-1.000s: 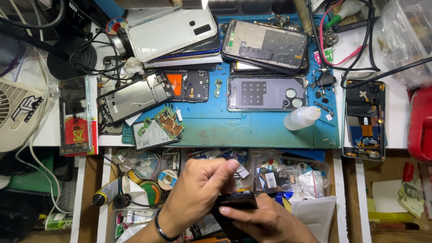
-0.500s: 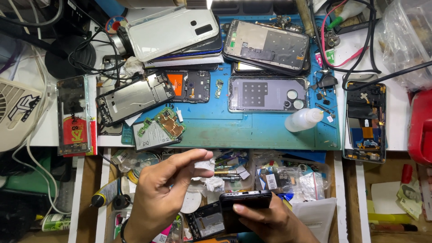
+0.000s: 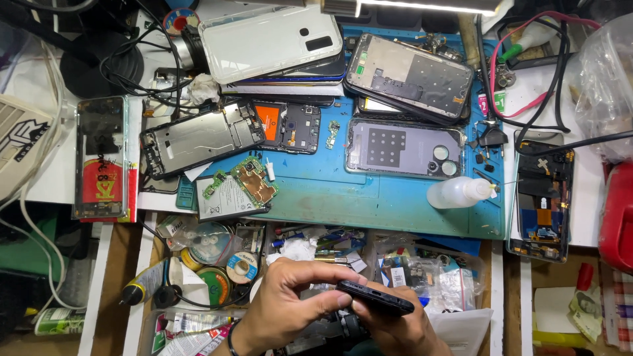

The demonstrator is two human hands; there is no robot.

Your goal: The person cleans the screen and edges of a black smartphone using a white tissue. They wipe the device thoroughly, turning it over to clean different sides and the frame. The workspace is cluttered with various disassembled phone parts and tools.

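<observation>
Holding: both hands grip a black phone [image 3: 374, 297] edge-on at 6 o'clock, above the open drawer [image 3: 316, 264].
Left hand [image 3: 290, 306]: fingers curled, thumb and forefinger pinching the phone's left end; a dark band sits on the wrist.
Right hand [image 3: 395, 329]: closed under the phone's right end, fingers mostly hidden beneath it.
Mat [image 3: 369, 198]: blue, matte rubber sheet at the centre, with shallow moulded trays.
Bottle [image 3: 459, 193]: at 3 o'clock of the mat, translucent white plastic, lying on its side, nozzle to the right.
Grey cover [image 3: 403, 148]: smooth plastic back shell with round camera holes, just above the bottle.
Frame [image 3: 410, 77]: at 1 o'clock, dark rim, silvery metal inside, tilted.
White case [image 3: 269, 41]: at 12 o'clock, glossy and rounded (it rests on a stack of flat panels).
Boards [image 3: 250, 181]: at 9 o'clock of the mat, green circuit pieces on a grey battery pack.
Red label [image 3: 100, 188]: far at 9 o'clock, red patch with yellow print on a long clear-fronted pack.
Spools [image 3: 227, 264]: drawer's left part, round solder reels, flat-lying, with circular paper labels.
Bags [image 3: 422, 277]: drawer's right part, crinkled clear plastic with small white stickers.
</observation>
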